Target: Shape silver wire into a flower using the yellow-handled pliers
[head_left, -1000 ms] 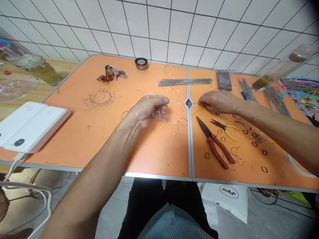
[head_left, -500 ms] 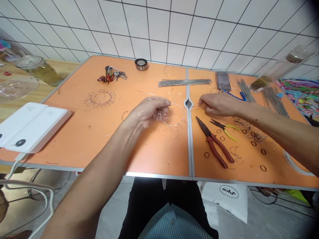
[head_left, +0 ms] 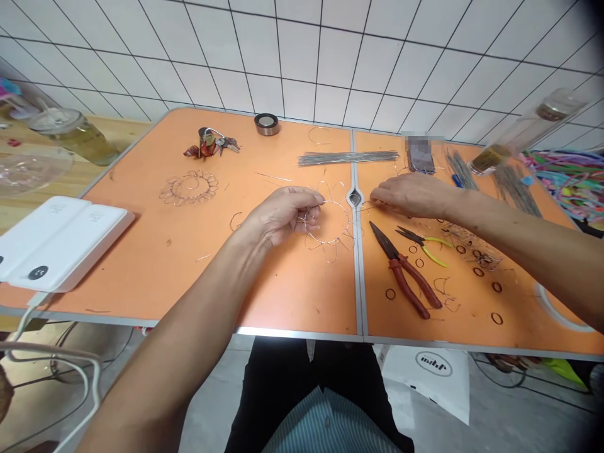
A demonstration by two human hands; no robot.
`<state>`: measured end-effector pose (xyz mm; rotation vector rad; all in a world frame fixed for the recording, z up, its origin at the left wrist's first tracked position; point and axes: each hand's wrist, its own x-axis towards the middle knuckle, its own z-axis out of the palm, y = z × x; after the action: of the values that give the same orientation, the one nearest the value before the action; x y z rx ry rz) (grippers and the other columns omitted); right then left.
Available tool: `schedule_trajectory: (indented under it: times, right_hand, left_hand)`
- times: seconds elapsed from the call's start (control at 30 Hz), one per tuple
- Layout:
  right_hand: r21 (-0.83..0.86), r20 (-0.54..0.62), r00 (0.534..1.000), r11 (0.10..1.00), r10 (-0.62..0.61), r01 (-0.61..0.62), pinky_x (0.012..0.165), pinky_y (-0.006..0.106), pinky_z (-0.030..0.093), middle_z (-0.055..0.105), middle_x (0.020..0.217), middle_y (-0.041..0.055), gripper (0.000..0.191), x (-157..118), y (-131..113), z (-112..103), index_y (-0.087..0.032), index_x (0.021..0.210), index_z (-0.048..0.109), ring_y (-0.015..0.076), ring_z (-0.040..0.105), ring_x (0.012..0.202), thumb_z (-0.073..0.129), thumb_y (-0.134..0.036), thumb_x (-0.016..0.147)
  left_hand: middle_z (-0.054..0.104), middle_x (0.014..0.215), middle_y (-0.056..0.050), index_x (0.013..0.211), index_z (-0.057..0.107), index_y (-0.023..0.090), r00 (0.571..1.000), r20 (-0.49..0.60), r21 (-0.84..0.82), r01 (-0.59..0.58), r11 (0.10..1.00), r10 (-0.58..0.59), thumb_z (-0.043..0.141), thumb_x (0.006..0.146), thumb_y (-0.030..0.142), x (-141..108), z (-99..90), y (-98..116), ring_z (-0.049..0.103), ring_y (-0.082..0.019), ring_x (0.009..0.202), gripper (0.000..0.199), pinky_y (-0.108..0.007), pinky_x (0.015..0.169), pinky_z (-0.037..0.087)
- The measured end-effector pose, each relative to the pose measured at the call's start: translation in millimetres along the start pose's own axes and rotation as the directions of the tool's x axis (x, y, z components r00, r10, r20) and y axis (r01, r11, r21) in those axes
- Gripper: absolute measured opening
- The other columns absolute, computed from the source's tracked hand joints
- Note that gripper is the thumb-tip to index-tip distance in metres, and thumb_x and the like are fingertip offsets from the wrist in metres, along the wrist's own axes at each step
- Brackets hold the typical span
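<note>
My left hand (head_left: pixel 290 211) is closed, thumb and forefinger pinching the left side of a wire ring (head_left: pixel 329 243) edged with petal-like loops. The ring is held over the orange table, left of its centre seam. Right of the seam, my right hand (head_left: pixel 409 194) is held low with its fingers together. A thin wire seems to run from the ring towards its fingertips, though the pinch itself is hard to see. Just below that hand lie red-handled long-nose pliers (head_left: pixel 409 277) and smaller yellow-handled pliers (head_left: pixel 425 242).
Another looped wire ring (head_left: pixel 190 188) lies at the left, below a bunch of keys (head_left: pixel 217 143). Straight wires (head_left: pixel 348 158) cross the seam at the back, near a roll of tape (head_left: pixel 267 124) and a phone (head_left: pixel 420 155). A white power bank (head_left: pixel 66 242) sits at the left edge.
My right hand has moved slightly left, nearer the seam, and its fingers are straighter. My left hand keeps its hold on the wire ring.
</note>
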<state>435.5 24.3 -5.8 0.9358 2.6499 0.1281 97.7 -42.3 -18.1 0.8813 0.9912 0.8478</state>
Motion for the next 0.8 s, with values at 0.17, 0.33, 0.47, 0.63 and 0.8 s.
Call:
schedule_trajectory:
  times: [0.17,0.33,0.47,0.63,0.8]
  right_hand:
    - [-0.043,0.108,0.994,0.999,0.023,-0.018,0.068,0.037,0.031,0.076,0.104,0.0108,0.022,9.3,-10.3,-5.9,-0.022,0.116,0.065,0.0294,0.066,0.095,0.050,-0.010,0.106]
    - [0.071,0.107,0.994,0.996,0.037,-0.045,0.071,0.038,0.036,0.075,0.101,0.0099,0.020,12.3,-10.2,-4.3,-0.024,0.109,0.064,0.0283,0.065,0.090,0.055,-0.010,0.097]
    - [0.180,0.052,0.987,0.971,0.153,-0.160,0.077,0.039,0.043,0.077,0.107,0.0111,0.031,3.5,-8.6,3.6,-0.023,0.117,0.068,0.0291,0.067,0.092,0.058,-0.014,0.090]
    - [0.573,-0.207,0.880,0.782,0.427,-0.244,0.082,0.040,0.046,0.074,0.092,0.0068,0.015,-17.0,-25.0,6.1,-0.025,0.092,0.070,0.0270,0.064,0.086,0.064,-0.018,0.080]
    - [0.915,-0.228,0.677,0.392,0.700,-0.097,0.068,0.036,0.043,0.066,0.080,0.0000,0.009,-30.2,-58.8,-11.3,-0.025,0.088,0.073,0.0177,0.054,0.070,0.070,-0.020,0.081]
  left_hand:
    - [0.063,0.062,-0.002,0.071,0.071,0.014,1.000,-0.001,-0.011,-0.004,1.000,0.004,0.084,0.075,0.019,1.5,-0.7,-1.0,0.054,-0.011,0.054,0.015,-0.023,0.052,0.051]
    - [0.063,0.062,-0.002,0.071,0.071,0.014,1.000,-0.002,-0.010,-0.002,1.000,0.002,0.084,0.074,0.019,2.7,-2.9,-2.0,0.055,-0.011,0.055,0.014,-0.023,0.051,0.050]
    - [0.064,0.063,-0.002,0.072,0.072,0.013,1.000,0.002,-0.015,-0.011,1.000,0.011,0.085,0.075,0.020,3.7,-4.8,-2.1,0.056,-0.010,0.055,0.015,-0.023,0.051,0.049]
    - [0.064,0.063,-0.001,0.074,0.073,0.014,1.000,-0.008,-0.025,0.010,1.000,-0.010,0.085,0.075,0.018,2.7,-2.2,-1.4,0.056,-0.010,0.054,0.013,-0.023,0.053,0.050]
    - [0.065,0.062,-0.002,0.075,0.074,0.013,0.999,-0.032,-0.013,0.024,1.000,-0.024,0.080,0.078,0.015,1.0,2.0,-1.2,0.056,-0.011,0.053,0.007,-0.023,0.052,0.052]
